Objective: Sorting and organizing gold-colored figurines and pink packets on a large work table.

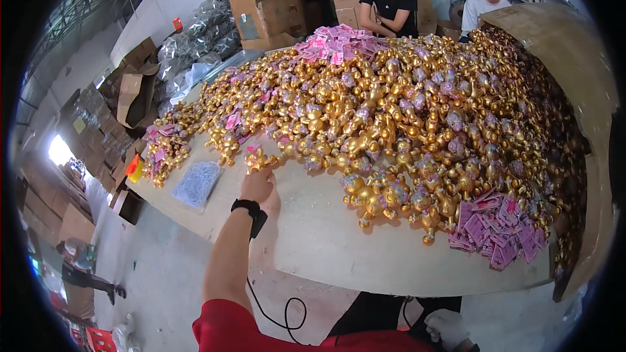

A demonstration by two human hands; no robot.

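My left hand [258, 186] is stretched out over the table, a black band on its wrist. Its fingers are closed around a small shiny gold figurine [255, 158] with a bit of pink at its top, at the near edge of a big heap of gold figurines [385, 117]. Many in the heap have clear wrapping or purple-pink parts. Low at the bottom edge, beside dark trousers, shows a pale, hand-like shape that seems to be my right hand [445, 327]; its fingers are not clear enough to read.
Pink printed cards [499, 229] lie at the table's near right; another pink pile [339, 44] tops the heap. A clear bag [197, 184] rests left of my hand. A cardboard sheet [554, 39] walls the right side. Two people [389, 6] are across the table. A cable [287, 316] hangs below.
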